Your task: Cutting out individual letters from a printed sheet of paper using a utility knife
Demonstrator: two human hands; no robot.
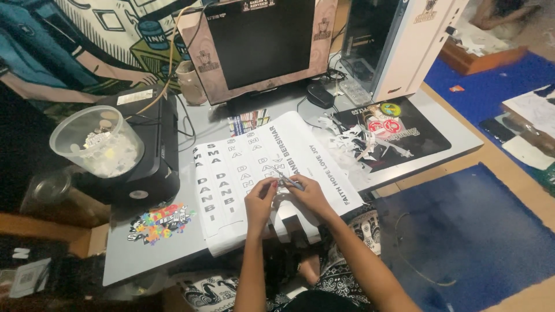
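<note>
While pinching, both hands (pixel 286 196) bent inward

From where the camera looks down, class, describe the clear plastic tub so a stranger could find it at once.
Start at the dark monitor at the back of the grey desk. Go left to the black printer; the tub sits on its left side. It is the only see-through round container there, with white paper scraps in it, unlike the beige cup beside the monitor.

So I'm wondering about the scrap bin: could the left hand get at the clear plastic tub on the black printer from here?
Probably yes: the left hand rests on the white lettered sheet, and nothing stands between it and the clear plastic tub on the black printer.
</note>
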